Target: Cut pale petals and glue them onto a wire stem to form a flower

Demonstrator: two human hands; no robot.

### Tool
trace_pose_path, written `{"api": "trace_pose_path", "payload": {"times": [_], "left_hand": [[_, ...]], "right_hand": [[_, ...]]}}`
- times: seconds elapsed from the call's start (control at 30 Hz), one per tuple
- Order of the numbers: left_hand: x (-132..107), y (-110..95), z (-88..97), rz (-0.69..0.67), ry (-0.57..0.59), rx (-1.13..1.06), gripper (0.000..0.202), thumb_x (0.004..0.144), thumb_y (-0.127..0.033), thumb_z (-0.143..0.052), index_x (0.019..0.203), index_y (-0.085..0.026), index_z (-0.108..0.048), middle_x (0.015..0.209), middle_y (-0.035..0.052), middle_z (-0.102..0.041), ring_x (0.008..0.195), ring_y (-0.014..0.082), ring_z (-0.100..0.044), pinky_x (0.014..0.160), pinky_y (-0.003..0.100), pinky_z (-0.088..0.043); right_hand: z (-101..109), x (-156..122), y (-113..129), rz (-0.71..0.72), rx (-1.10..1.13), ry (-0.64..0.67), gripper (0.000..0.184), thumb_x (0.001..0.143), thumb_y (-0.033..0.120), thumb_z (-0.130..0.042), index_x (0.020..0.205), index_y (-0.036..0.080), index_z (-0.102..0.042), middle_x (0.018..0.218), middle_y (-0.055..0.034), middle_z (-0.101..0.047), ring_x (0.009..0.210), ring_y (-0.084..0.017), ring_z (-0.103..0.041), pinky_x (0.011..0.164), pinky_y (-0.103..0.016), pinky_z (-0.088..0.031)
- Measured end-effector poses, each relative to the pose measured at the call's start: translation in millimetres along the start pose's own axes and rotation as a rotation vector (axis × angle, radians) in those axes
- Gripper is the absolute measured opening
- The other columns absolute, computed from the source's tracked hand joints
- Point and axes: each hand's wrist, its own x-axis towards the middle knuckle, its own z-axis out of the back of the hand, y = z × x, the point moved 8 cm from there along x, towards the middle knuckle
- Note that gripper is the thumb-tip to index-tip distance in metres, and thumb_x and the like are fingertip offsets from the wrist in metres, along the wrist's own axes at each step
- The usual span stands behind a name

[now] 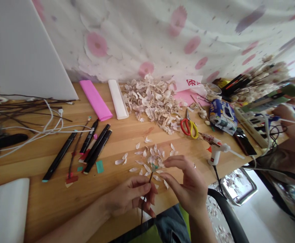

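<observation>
Dark twig bundle (23, 113) lies at far left of the bench (48, 202). Left hand (129, 197) grips a thin twig (150, 178) among loose paper petals (147, 158); right hand (188, 184), curled, sits at the twig's tip, contact unclear. Large petal heap (152, 104) remains.

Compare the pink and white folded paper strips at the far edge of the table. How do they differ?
The pink paper strip is bright and saturated, while the white paper strip is pale. The pink one looks wider than the white one. The pink one also slants more steeply across the table than the white one. Both are long, flat folded strips lying side by side, without touching, on the wooden table.
</observation>
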Motion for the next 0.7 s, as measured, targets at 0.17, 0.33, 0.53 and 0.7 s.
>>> {"api": "trace_pose_path", "payload": {"times": [0.17, 0.33, 0.53, 0.7], "left_hand": [[0, 0, 0.4, -0.012, -0.007, 0.015, 0.031, 0.075, -0.044, -0.085, 0.082, -0.015, -0.078, 0.066, 0.0007, -0.067, 0.057, 0.0090, -0.064, 0.064, 0.027, -0.063], [0, 1, 1.6, -0.005, -0.014, 0.025, 0.032, 0.074, -0.045, -0.086, 0.082, -0.015, -0.078, 0.067, 0.0008, -0.068, 0.056, 0.0097, -0.066, 0.063, 0.027, -0.064], [0, 0, 2.1, 0.033, -0.039, 0.042, 0.035, 0.074, -0.047, -0.086, 0.084, -0.014, -0.076, 0.067, 0.0004, -0.068, 0.053, 0.0101, -0.066, 0.060, 0.028, -0.063], [-1, 2, 0.9, 0.052, -0.051, 0.064, 0.037, 0.072, -0.047, -0.087, 0.082, -0.014, -0.075, 0.067, 0.0004, -0.068, 0.051, 0.0085, -0.063, 0.060, 0.028, -0.063]], "right_hand": [[-7, 1, 0, 0.009, -0.075, 0.024, 0.017, 0.087, 0.011, -0.077, 0.101, 0.019, -0.070, 0.100, -0.0050, -0.068, 0.095, -0.017, -0.067, 0.087, -0.025, -0.053], [-11, 0, 0, 0.022, -0.072, 0.023, 0.014, 0.089, 0.006, -0.071, 0.090, 0.020, -0.070, 0.098, -0.0039, -0.066, 0.090, -0.016, -0.066, 0.083, -0.024, -0.053], [-11, 1, -2, 0.015, -0.097, 0.041, 0.014, 0.089, 0.005, -0.071, 0.090, 0.019, -0.069, 0.097, -0.0047, -0.068, 0.091, -0.016, -0.067, 0.085, -0.025, -0.053], [-10, 4, -1, 0.031, -0.099, 0.064, 0.015, 0.089, 0.004, -0.070, 0.091, 0.019, -0.068, 0.096, -0.0045, -0.068, 0.090, -0.016, -0.068, 0.085, -0.025, -0.053]]}}
